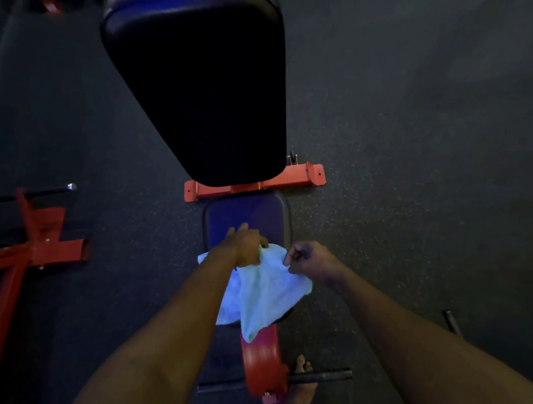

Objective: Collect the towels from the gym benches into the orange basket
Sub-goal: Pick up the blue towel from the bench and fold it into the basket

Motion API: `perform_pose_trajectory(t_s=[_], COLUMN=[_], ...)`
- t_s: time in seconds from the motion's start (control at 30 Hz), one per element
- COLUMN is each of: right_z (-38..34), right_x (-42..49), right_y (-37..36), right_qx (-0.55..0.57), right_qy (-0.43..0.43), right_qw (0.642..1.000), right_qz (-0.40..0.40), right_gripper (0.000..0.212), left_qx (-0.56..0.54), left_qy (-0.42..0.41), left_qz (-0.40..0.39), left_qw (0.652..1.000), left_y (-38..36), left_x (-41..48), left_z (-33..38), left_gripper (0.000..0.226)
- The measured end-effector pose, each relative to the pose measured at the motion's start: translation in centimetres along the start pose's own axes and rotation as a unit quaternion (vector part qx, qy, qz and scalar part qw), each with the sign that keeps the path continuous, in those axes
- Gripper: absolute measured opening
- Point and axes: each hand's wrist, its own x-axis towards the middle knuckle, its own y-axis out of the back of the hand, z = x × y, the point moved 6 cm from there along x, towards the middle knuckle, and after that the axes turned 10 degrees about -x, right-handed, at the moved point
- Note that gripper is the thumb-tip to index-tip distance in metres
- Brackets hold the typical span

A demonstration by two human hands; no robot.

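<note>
— Where did we have our fingers at that point?

— The fingers of our left hand point(246, 246) were bunched shut on the upper edge of the towel point(265, 291), knuckles up. Those of our right hand point(310, 258) were curled together in a pinch on the same edge, a little way to the right. Between the two grips the cloth was stretched into a short ridge.

— Why both hands on one edge?

— We judged it was to raise the towel evenly, so it would come off the surface in one piece rather than trail. The rest of it hung slack below our hands, draped over the near end of the seat pad point(245, 219) and down toward the red frame point(261, 364).

— What did it feel like to look at?

— Soft and limp, pale bluish white, creased, with a loose pointed corner at the bottom. The seat pad was smooth dark vinyl with rounded corners; the backrest point(201, 83) beyond it was a big glossy tapered pad. The frame was painted red metal, standing on speckled dark rubber floor point(420, 149).

— And the orange basket?

— We did not have it in view, so the towel was not yet collected; we could not tell which way the carry would go.
</note>
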Motion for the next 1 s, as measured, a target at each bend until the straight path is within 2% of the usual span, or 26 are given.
perform_pose_trajectory(t_s=[0.07,0.13,0.17,0.27,0.37,0.4,0.47,0.57,0.63,0.7,0.8,0.87,1.0], right_z=[1.2,2.2,2.6,2.0,-1.7,-3.4,-6.2,-10.9,-13.5,-16.2,-19.7,-22.1,-27.9], right_x=[-0.9,-1.7,-2.0,-2.9,-5.4,-6.7,-9.1,-13.1,-15.3,-18.3,-23.1,-27.3,-35.5], right_y=[-0.8,-2.6,-3.4,-4.0,-2.6,-2.3,-2.6,-5.0,-5.6,-4.5,-1.0,1.9,6.4], right_qx=[0.053,0.051,0.036,-0.02,-0.044,-0.039,-0.01,0.023,0.008,-0.004,-0.004,-0.033,-0.14], right_qy=[-0.046,-0.077,-0.082,-0.076,-0.039,-0.01,0.041,0.087,0.103,0.097,0.08,0.094,0.121], right_qw=[0.997,0.995,0.996,0.995,0.979,0.969,0.959,0.966,0.961,0.94,0.906,0.884,0.867], right_qz=[0.035,0.026,0.017,0.065,0.197,0.245,0.28,0.241,0.258,0.328,0.416,0.456,0.462], right_gripper=[0.046,0.077,0.084,0.084,0.091,0.089,0.086,0.086,0.066,0.035,0.018,0.019,0.042], left_qx=[-0.035,-0.074,-0.08,-0.13,-0.162,-0.167,-0.168,-0.165,-0.168,-0.163,-0.133,-0.105,-0.002], left_qy=[-0.008,-0.034,-0.055,-0.104,-0.101,-0.1,-0.098,-0.126,-0.143,-0.158,-0.202,-0.224,-0.271], left_qz=[0.029,0.068,0.082,0.109,0.145,0.159,0.187,0.246,0.27,0.282,0.289,0.279,0.231], left_qw=[0.999,0.994,0.992,0.98,0.971,0.968,0.963,0.947,0.937,0.932,0.926,0.928,0.935], left_y=[-0.1,-0.2,-0.2,0.2,2.2,3.2,5.4,10.2,13.4,16.2,20.1,22.5,25.1], left_x=[-0.4,-1.3,-2.0,-4.3,-7.7,-8.9,-10.9,-15.8,-19.3,-22.7,-28.1,-31.9,-38.3], left_z=[-0.2,-0.4,-0.4,-0.8,-1.3,-1.3,-0.9,1.3,3.1,4.3,5.3,5.5,7.3], left_gripper=[0.029,0.017,0.013,0.003,0.014,0.014,0.012,0.012,0.016,0.02,0.022,0.033,0.07])
